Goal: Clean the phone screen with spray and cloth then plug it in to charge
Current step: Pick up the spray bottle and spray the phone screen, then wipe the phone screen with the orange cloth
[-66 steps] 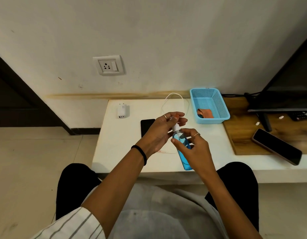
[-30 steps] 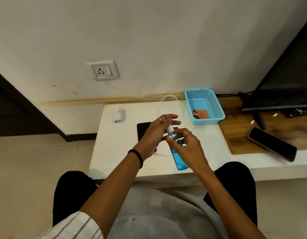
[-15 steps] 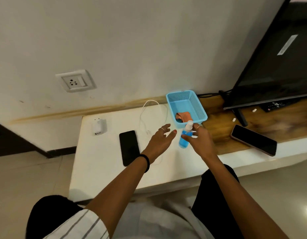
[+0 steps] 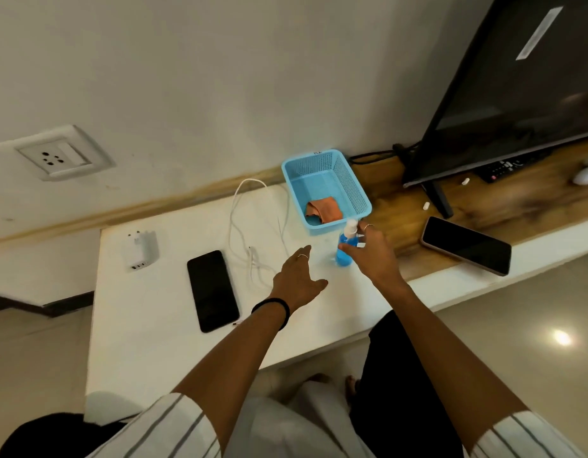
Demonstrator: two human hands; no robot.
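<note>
Fingers of my left hand (image 4: 297,279) were straight and relaxed, holding nothing, hovering over the white table (image 4: 147,325) right of the phone (image 4: 212,290), which lay flat and face up, long axis running away from me and tilted a little left. On the right, my right hand (image 4: 368,254) gripped the upright spray bottle (image 4: 345,247) just before the blue basket (image 4: 355,180) holding the cloth (image 4: 324,209). Spray step closing, I judged; next, reach the cloth
</note>
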